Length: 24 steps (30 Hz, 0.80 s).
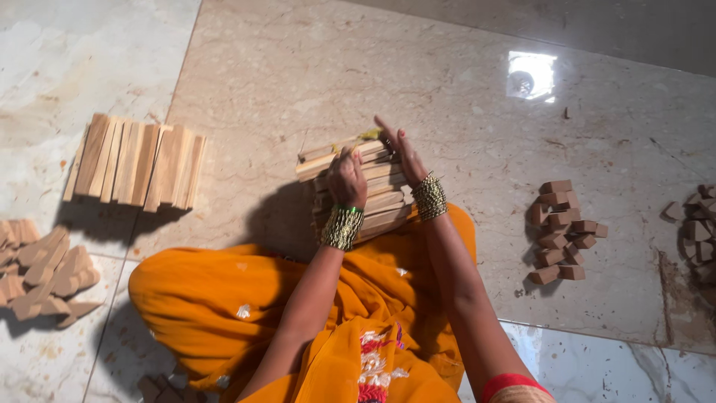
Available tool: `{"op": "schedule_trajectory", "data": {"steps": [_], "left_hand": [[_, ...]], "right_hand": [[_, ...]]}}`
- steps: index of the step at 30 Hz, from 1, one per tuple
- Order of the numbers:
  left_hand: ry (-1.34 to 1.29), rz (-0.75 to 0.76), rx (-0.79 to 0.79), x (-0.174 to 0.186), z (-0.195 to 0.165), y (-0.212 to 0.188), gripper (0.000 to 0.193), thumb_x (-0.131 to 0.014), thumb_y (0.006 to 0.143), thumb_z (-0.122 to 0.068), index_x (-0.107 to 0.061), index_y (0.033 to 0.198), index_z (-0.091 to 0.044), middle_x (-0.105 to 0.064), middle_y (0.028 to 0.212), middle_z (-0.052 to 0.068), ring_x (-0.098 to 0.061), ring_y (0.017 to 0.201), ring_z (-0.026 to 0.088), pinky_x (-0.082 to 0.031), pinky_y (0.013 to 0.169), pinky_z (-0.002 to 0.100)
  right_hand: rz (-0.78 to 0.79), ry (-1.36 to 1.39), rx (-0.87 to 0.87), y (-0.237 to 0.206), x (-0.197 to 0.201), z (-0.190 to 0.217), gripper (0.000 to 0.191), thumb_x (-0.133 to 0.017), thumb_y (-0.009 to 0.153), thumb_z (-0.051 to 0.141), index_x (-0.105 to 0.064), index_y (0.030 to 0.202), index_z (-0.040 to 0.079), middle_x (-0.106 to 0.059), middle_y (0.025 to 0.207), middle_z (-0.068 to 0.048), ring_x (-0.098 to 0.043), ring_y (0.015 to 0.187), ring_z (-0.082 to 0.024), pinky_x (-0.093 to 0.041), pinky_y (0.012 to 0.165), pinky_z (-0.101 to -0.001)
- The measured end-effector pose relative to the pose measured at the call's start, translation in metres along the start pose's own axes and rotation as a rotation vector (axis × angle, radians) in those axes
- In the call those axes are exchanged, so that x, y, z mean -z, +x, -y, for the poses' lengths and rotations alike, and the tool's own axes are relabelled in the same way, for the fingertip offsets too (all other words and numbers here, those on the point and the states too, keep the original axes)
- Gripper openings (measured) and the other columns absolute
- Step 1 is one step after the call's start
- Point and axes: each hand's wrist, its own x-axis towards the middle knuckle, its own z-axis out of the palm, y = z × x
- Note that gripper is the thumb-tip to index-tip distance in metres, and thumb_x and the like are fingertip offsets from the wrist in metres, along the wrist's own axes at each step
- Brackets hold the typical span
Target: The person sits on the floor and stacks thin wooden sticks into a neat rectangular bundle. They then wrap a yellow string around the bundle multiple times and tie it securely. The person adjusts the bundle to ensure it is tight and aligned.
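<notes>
A stack of flat wooden slats (373, 195) stands on the marble floor (462, 104) in front of my knees. My left hand (347, 179) is curled over the near top of the stack, fingers closed on the slats. My right hand (400, 153) lies flat against the stack's right side with fingers stretched out. Both wrists carry gold and green bangles. My orange garment (224, 298) fills the lower middle of the view.
A row of wooden slats (138, 160) lies at the upper left. Wedge-shaped wooden pieces (45, 272) are heaped at the left edge. Small brown wooden blocks (563, 231) are piled at the right, with more blocks (697, 231) at the far right edge.
</notes>
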Motion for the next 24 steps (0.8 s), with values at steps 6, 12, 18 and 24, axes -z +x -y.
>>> {"op": "schedule_trajectory", "data": {"steps": [6, 12, 18, 24], "left_hand": [[0.02, 0.061, 0.149, -0.003, -0.002, 0.049, 0.027, -0.049, 0.106, -0.023, -0.064, 0.1, -0.001, -0.068, 0.076, 0.018, -0.068, 0.069, 0.033, -0.054, 0.061, 0.043], [-0.136, 0.015, 0.303, 0.004, -0.001, 0.105, 0.031, -0.046, 0.105, -0.027, -0.061, 0.082, -0.011, -0.068, 0.069, 0.012, -0.068, 0.064, 0.032, -0.052, 0.06, 0.044], [-0.081, 0.031, 0.348, 0.005, -0.004, 0.145, 0.035, -0.05, 0.103, -0.028, -0.062, 0.075, -0.01, -0.068, 0.068, 0.012, -0.069, 0.066, 0.033, -0.052, 0.066, 0.046], [-0.116, 0.031, 0.375, 0.012, -0.011, 0.147, 0.034, -0.049, 0.102, -0.026, -0.062, 0.075, -0.009, -0.07, 0.07, 0.011, -0.07, 0.068, 0.031, -0.053, 0.069, 0.044]], "right_hand": [[-0.386, -0.208, 0.0, 0.016, 0.005, 0.006, 0.093, -0.018, 0.098, 0.081, -0.043, 0.16, 0.016, -0.048, 0.162, -0.016, -0.048, 0.149, -0.038, -0.033, 0.124, -0.0545], [-0.475, 0.164, -0.048, -0.023, 0.024, 0.007, 0.097, -0.014, 0.089, 0.085, -0.021, 0.165, 0.025, -0.031, 0.17, -0.01, -0.031, 0.154, -0.037, -0.016, 0.123, -0.0612], [-0.587, 0.238, 0.007, -0.036, 0.019, 0.006, 0.104, -0.011, 0.084, 0.088, -0.002, 0.166, 0.026, -0.008, 0.175, -0.007, -0.015, 0.16, -0.032, -0.005, 0.121, -0.0629], [-0.43, -0.019, 0.121, -0.013, -0.03, -0.003, 0.101, -0.014, 0.095, 0.089, 0.001, 0.169, 0.022, 0.002, 0.177, -0.011, -0.007, 0.165, -0.031, 0.0, 0.134, -0.0581]]}}
